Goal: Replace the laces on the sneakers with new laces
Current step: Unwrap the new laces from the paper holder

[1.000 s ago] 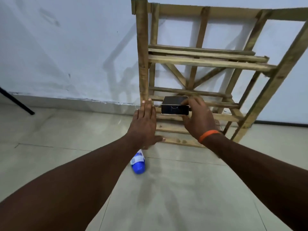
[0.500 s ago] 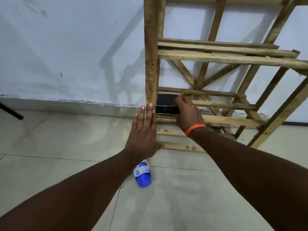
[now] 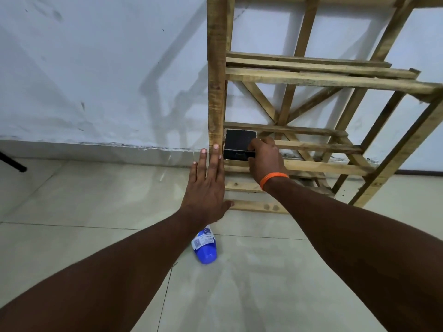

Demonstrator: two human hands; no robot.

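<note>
A sparse room indoors, probably a home. A rough wooden rack (image 3: 299, 75) stands against a scuffed white wall (image 3: 96, 68) on pale tiled floor (image 3: 84, 200).

Light: I see even, fairly bright light.
Shadow: soft shadow of rack (image 3: 217, 68) on wall (image 3: 96, 68).
Glare: faint sheen on floor (image 3: 251, 283).
Edges: wide-angle bending.

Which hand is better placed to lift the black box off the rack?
Right, likely: the right hand grips the black box on the wooden rack; the left hand is flat, fingers straight, holding nothing.
</note>
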